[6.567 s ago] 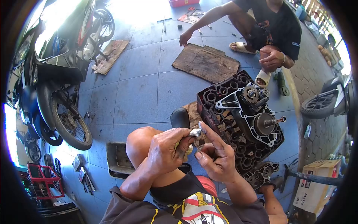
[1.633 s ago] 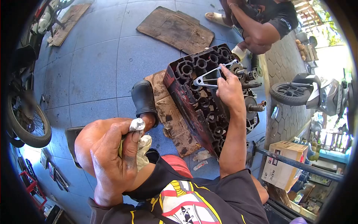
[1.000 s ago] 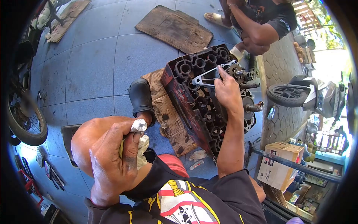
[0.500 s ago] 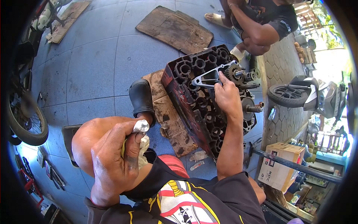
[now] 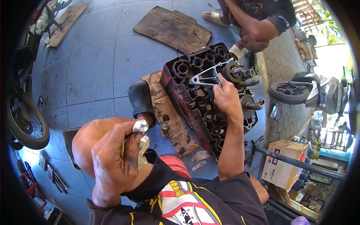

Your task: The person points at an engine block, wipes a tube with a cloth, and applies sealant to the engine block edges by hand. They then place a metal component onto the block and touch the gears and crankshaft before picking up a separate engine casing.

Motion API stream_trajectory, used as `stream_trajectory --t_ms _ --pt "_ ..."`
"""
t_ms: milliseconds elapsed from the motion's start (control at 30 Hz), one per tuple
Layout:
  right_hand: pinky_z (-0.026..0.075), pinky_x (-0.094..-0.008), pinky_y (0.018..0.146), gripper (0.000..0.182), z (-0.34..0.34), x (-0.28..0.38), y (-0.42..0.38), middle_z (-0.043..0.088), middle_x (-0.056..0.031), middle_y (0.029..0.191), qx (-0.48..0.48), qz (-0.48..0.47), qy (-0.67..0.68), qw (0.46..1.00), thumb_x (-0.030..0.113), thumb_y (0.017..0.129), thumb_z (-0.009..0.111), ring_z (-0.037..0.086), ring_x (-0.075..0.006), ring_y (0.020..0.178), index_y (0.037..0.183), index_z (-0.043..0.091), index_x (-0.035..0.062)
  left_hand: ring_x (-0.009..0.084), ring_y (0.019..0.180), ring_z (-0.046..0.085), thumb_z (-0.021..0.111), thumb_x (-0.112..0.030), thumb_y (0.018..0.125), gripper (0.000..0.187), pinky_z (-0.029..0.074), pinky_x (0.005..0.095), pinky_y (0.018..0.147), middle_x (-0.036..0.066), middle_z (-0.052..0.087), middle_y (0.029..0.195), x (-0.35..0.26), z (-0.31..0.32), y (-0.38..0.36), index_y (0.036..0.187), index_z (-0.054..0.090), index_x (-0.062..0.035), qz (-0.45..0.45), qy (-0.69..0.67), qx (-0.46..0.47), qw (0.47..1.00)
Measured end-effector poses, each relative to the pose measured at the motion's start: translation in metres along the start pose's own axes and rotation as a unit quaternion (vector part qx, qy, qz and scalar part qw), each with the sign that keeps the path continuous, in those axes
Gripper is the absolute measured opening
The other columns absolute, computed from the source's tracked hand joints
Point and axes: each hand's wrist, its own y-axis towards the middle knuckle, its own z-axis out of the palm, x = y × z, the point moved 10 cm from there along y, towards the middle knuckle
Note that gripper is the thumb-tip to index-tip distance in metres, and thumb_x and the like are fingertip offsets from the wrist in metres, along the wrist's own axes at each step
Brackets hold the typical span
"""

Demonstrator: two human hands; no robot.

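My left hand [image 5: 116, 157] is closed round a small silvery tube [image 5: 140, 126] with a round nozzle; a pale cloth [image 5: 143, 152] also shows in its grip. My right hand [image 5: 228, 96] is at the silver metal casing [image 5: 197, 80], its fingers wrapped at the lower edge and a fingertip on the metal. A toothed gear [image 5: 231, 72] on a shaft sits at the casing's right end. Beneath lies a dark, greasy crate [image 5: 182, 101] with round openings. Another shaft [image 5: 255, 106] sticks out below the gear.
Stained cardboard [image 5: 165, 112] lies under the crate, and a brown board [image 5: 172, 28] beyond it. Another person [image 5: 258, 26] crouches at the upper right. A motorcycle wheel [image 5: 28, 120] stands left, a scooter [image 5: 315, 92] right. A carton [image 5: 283, 163] and metal bar [image 5: 300, 165] are lower right.
The view has shifted slightly, so the crate and casing appear a little farther left. Both hands keep nearly the same pose and grip.
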Motion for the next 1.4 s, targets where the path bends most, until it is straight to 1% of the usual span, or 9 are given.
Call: stream_trajectory --t_ms 33,100,300,533,600,1033,1200,1267,1400 --pt "0.051 -0.0300 0.057 0.059 -0.002 0.004 -0.002 0.060 -0.0093 0.061 -0.001 -0.001 0.000 1.000 0.014 0.089 0.049 0.060 -0.0129 0.052 0.145 0.050 -0.0044 0.0299 0.080 0.071 0.063 0.004 0.094 0.012 0.055 0.0350 0.072 0.020 0.070 0.091 0.000 0.000 0.000 0.105 0.066 0.0051 0.003 -0.001 0.000 1.000" --pt "0.051 -0.0506 0.091 0.060 -0.003 0.006 -0.010 0.066 -0.0371 0.096 0.029 0.045 -0.014 0.998 0.022 0.087 0.050 0.067 -0.0487 0.098 0.139 0.053 -0.0063 0.0300 0.080 0.071 0.063 0.004 0.094 0.012 0.055 0.0351 0.072 0.020 0.070 0.091 -0.007 -0.001 0.002 0.105 0.066 0.0051 0.017 0.021 0.000 1.000" --pt "0.051 -0.0547 0.089 0.060 -0.015 0.023 -0.019 0.068 -0.0345 0.092 -0.032 -0.031 -0.085 0.995 0.022 0.088 0.051 0.067 -0.0495 0.092 0.143 0.053 -0.0003 0.0305 0.080 0.071 0.063 0.004 0.094 0.011 0.055 0.0354 0.072 0.020 0.070 0.091 -0.007 0.000 0.003 0.105 0.066 0.0048 0.016 0.025 0.002 1.000" --pt "0.051 -0.0564 0.087 0.058 -0.005 0.023 -0.024 0.069 -0.0319 0.088 0.001 -0.006 -0.208 0.978 0.022 0.088 0.050 0.068 -0.0495 0.087 0.142 0.055 0.0022 0.0307 0.080 0.071 0.064 0.003 0.094 0.011 0.055 0.0354 0.072 0.019 0.070 0.090 -0.002 0.001 -0.001 0.105 0.066 0.0044 0.001 0.019 0.007 1.000" --pt "0.055 -0.0568 0.082 0.062 -0.005 0.016 -0.027 0.070 -0.0323 0.085 0.007 0.011 -0.263 0.965 0.026 0.091 0.050 0.070 -0.0483 0.084 0.149 0.048 0.0027 0.0307 0.080 0.071 0.064 0.003 0.094 0.012 0.055 0.0354 0.073 0.019 0.070 0.090 0.000 0.003 -0.002 0.105 0.066 0.0044 -0.005 0.006 0.004 1.000" --pt "0.053 -0.0577 0.082 0.063 -0.004 0.026 -0.021 0.068 -0.0325 0.084 -0.003 -0.009 -0.239 0.971 0.024 0.088 0.050 0.069 -0.0481 0.081 0.151 0.048 0.0132 0.0303 0.082 0.071 0.064 0.002 0.095 0.011 0.055 0.0350 0.073 0.019 0.071 0.091 -0.015 0.003 0.005 0.105 0.066 0.0044 0.033 0.050 0.010 0.998" --pt "0.054 -0.0579 0.080 0.064 -0.001 0.029 -0.035 0.069 -0.0311 0.082 0.019 -0.004 -0.239 0.971 0.022 0.087 0.050 0.069 -0.0480 0.077 0.151 0.048 0.0123 0.0291 0.081 0.072 0.065 0.001 0.094 0.011 0.055 0.0343 0.073 0.019 0.071 0.090 -0.011 0.005 0.004 0.105 0.066 0.0045 0.031 0.031 0.009 0.999" --pt "0.058 -0.0537 0.080 0.067 0.000 0.024 -0.036 0.072 -0.0280 0.089 0.040 0.008 -0.265 0.964 0.025 0.093 0.050 0.072 -0.0440 0.083 0.157 0.037 0.0118 0.0284 0.081 0.072 0.065 0.001 0.094 0.011 0.055 0.0340 0.073 0.018 0.071 0.090 -0.017 0.007 0.006 0.104 0.066 0.0045 0.056 0.045 0.013 0.997" --pt "0.059 -0.0509 0.077 0.066 0.001 0.027 -0.043 0.072 -0.0281 0.091 0.042 -0.001 -0.278 0.960 0.025 0.094 0.050 0.074 -0.0406 0.082 0.157 0.037 0.0109 0.0268 0.081 0.071 0.064 0.001 0.095 0.010 0.054 0.0336 0.073 0.018 0.072 0.089 -0.015 0.009 0.005 0.104 0.066 0.0048 0.043 0.066 0.023 0.997"
